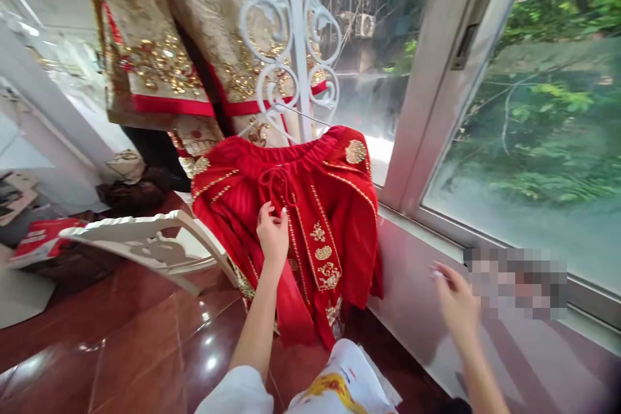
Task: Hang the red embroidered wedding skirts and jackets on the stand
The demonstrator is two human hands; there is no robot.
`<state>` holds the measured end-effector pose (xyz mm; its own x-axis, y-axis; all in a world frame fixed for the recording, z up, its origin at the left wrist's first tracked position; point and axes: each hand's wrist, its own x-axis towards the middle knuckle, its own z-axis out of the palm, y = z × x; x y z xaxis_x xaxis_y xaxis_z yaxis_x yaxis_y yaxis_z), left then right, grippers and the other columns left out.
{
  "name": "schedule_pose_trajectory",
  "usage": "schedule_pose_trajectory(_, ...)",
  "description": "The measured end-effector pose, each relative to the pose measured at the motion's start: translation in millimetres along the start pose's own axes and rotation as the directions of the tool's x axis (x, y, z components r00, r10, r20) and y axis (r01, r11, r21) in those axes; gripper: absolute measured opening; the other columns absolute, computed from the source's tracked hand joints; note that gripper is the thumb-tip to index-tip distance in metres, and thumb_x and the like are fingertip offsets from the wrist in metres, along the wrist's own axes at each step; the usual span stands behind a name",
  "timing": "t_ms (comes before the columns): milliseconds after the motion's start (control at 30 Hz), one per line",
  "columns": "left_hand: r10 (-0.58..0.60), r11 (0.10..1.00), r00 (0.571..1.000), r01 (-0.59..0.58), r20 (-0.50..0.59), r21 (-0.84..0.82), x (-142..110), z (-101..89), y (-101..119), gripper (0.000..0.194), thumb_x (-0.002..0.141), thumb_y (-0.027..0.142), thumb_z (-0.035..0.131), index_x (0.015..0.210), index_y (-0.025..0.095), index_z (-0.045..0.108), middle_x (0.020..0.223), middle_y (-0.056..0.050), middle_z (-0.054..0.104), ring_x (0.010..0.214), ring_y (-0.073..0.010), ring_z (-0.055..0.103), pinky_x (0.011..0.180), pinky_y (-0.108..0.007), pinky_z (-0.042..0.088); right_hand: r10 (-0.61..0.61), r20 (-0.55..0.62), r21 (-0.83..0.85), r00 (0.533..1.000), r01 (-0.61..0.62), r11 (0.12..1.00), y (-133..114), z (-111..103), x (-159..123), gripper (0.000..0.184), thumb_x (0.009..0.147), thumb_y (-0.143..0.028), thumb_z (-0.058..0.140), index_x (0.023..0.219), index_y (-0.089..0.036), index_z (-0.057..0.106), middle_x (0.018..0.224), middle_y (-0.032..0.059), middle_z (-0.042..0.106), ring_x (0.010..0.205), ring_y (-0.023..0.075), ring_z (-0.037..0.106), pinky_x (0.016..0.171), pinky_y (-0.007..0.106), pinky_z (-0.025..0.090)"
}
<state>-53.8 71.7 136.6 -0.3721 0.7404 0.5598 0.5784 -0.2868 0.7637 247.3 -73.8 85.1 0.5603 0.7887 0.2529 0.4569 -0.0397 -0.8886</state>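
Beside windows (548, 123) hangs a gold-trimmed red garment (356, 220); left hand (272, 234), right hand (458, 307) open.

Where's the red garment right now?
Head view, centre: the red garment hangs below the white scrollwork, between the white chair and the window wall.

The left hand (272, 233) is raised with bent fingers, its forearm stretched forward and up; the right hand (456, 304), well apart and lower, is partly open, fingers loosely curled.
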Motion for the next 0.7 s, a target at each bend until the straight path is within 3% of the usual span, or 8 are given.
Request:
schedule_pose_trajectory(67,0.035,0.999,0.998,-0.033,-0.053,0.039,21.0,1.3,6.7,0.045,0.083,0.038,0.053,0.119,0.013,0.047,0.1,-0.01,0.062,0.061,-0.0117,0.055,0.069,-0.028,0.048,-0.07,0.067,0.069,0.995,0.066,0.995,-34.5,49.6,4.1,0.035,0.082,-0.04,0.048,0.1,-0.017,0.066,0.096,0.0117,0.07,0.082,0.0239,0.067,0.078,0.039,0.052)
schedule_pose_trajectory(167,0.061,0.995,0.998,-0.06,-0.011,0.084,41.6,0.4,7.5,0.043,0.085,0.037,0.053,0.119,0.012,0.048,0.086,-0.007,0.061,0.062,-0.0135,0.055,0.068,-0.028,0.046,-0.238,0.227,0.217,0.944,0.189,0.958,-91.1,118.4,-3.0,0.031,0.084,-0.037,0.047,0.099,-0.017,0.066,0.088,0.0089,0.071,0.072,0.0206,0.067,0.071,0.035,0.054)
schedule_pose_trajectory(267,0.094,0.989,0.993,-0.102,0.076,0.108,53.2,-6.0,4.9,0.027,0.087,0.035,0.05,0.103,0.014,0.057,0.08,-0.005,0.06,0.066,-0.0149,0.056,0.067,-0.027,0.044,-0.34,0.301,0.292,0.891,0.253,0.922,-130.8,155.5,-13.5,0.027,0.085,-0.033,0.047,0.095,-0.018,0.067,0.081,0.0069,0.071,0.067,0.0191,0.066,0.06,0.03,0.054)
schedule_pose_trajectory(367,0.138,0.983,0.978,-0.155,0.158,0.099,55.1,-15.9,1.2,0.023,0.089,0.036,0.045,0.084,0.017,0.058,0.079,-0.003,0.058,0.068,-0.0141,0.054,0.067,-0.025,0.041,-0.37,0.336,0.341,0.866,0.254,0.905,-146.6,163.2,-15.0,0.025,0.085,-0.032,0.047,0.092,-0.019,0.067,0.079,0.0059,0.071,0.067,0.0191,0.067,0.058,0.03,0.055)
schedule_pose_trajectory(467,0.123,0.978,0.953,-0.164,0.278,0.13,36.0,-24.2,-12.6,0.031,0.092,0.038,0.038,0.075,0.018,0.054,0.077,-0.002,0.055,0.069,-0.0137,0.054,0.069,-0.025,0.041,-0.396,0.346,0.349,0.851,0.275,0.896,-151.9,161.2,-5.7,0.025,0.086,-0.032,0.047,0.092,-0.018,0.066,0.075,0.005,0.07,0.064,0.0177,0.066,0.06,0.03,0.055)
schedule_pose_trajectory(533,-0.007,0.969,0.918,-0.092,0.398,0.229,6.3,-27.9,-31.4,0.033,0.093,0.04,0.032,0.077,0.019,0.053,0.082,-0.003,0.056,0.074,-0.0144,0.057,0.072,-0.025,0.041,-0.433,0.339,0.33,0.835,0.325,0.886,-156.4,160.7,5.8,0.026,0.087,-0.032,0.046,0.095,-0.017,0.066,0.074,0.0048,0.07,0.061,0.0162,0.065,0.059,0.028,0.054)
schedule_pose_trajectory(600,-0.217,0.927,0.838,0.016,0.5,0.375,-34.6,-31.7,-57.0,0.032,0.094,0.036,0.029,0.081,0.019,0.053,0.09,-0.005,0.059,0.082,-0.0153,0.06,0.076,-0.026,0.042,-0.497,0.3,0.286,0.814,0.42,0.861,-164.0,161.8,21.4,0.027,0.087,-0.031,0.045,0.099,-0.017,0.065,0.075,0.0047,0.069,0.055,0.0142,0.061,0.057,0.028,0.053)
schedule_pose_trajectory(700,-0.4,0.86,0.746,0.105,0.532,0.5,-97.6,-40.8,-97.7,0.025,0.09,0.024,0.035,0.073,0.019,0.053,0.079,-0.005,0.063,0.075,-0.0171,0.063,0.067,-0.026,0.044,-0.662,0.189,0.209,0.726,0.628,0.749,-180.4,165.5,51.1,0.028,0.087,-0.026,0.044,0.105,-0.018,0.064,0.093,0.0075,0.069,0.058,0.0129,0.059,0.063,0.029,0.053)
